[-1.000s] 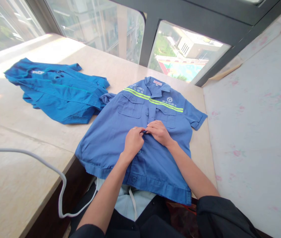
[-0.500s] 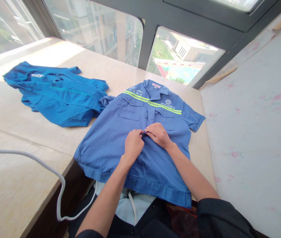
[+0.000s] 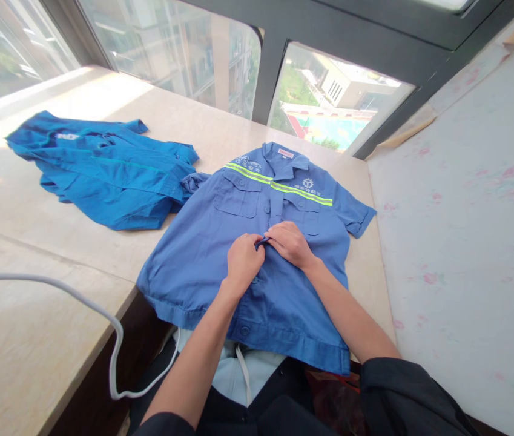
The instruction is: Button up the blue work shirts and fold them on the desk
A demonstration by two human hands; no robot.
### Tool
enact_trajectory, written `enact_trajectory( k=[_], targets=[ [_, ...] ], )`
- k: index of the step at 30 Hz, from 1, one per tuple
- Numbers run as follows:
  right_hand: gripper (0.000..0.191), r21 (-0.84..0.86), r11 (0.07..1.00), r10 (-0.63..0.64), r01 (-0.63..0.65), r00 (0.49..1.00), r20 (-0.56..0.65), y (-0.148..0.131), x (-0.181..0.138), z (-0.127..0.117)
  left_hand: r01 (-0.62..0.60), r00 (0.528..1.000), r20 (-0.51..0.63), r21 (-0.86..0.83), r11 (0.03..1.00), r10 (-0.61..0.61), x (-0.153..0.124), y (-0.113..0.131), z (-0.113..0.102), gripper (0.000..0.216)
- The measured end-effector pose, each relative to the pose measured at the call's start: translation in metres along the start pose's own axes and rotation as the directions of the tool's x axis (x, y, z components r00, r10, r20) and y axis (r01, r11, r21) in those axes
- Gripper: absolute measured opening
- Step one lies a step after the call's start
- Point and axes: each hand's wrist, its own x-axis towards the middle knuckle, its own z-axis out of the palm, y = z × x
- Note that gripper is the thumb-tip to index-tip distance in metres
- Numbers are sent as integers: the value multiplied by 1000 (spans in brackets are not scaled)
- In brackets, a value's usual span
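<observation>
A blue short-sleeved work shirt (image 3: 193,260) lies front up before me, its collar pointing at the window and its hem hanging over the near edge. A yellow-green reflective stripe (image 3: 301,194) crosses its chest above two flap pockets. My left hand (image 3: 244,259) pinches the front placket near the middle of the shirt. Right beside it, my right hand (image 3: 290,244) pinches the same placket from the other side. Fingers hide the button or buttonhole between them. Lower down, a button (image 3: 244,331) shows at the hem.
A brighter blue garment (image 3: 120,175) lies crumpled on the pale stone sill (image 3: 57,254) at left. A white cable (image 3: 75,295) loops over the sill's near edge. Windows (image 3: 184,54) stand behind, and a floral-papered wall (image 3: 461,242) bounds the right.
Both hands stay at the placket with only small finger movements. The pinched fabric edge between them is tilted a little more. The view has shifted slightly.
</observation>
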Motion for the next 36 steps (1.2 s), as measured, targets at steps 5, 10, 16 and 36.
enact_trajectory(
  k=[5,10,16,36],
  targets=[
    [18,-28,999,43,-43,999,12,0,-1,1,-18,1000,14,92,996,17,-1,-1,-2,20],
    [20,-47,995,85,-85,996,-7,-1,0,-1,-9,1000,-23,60,998,10,-1,-3,1,21],
    [20,-40,992,119,-122,991,-67,-4,1,-4,5,999,-38,5,1000,-4,-3,-3,2,24],
    [27,453,-27,597,-891,349,723,-25,12,-30,-87,984,-162,-99,991,70,-14,-12,13,23]
  ],
)
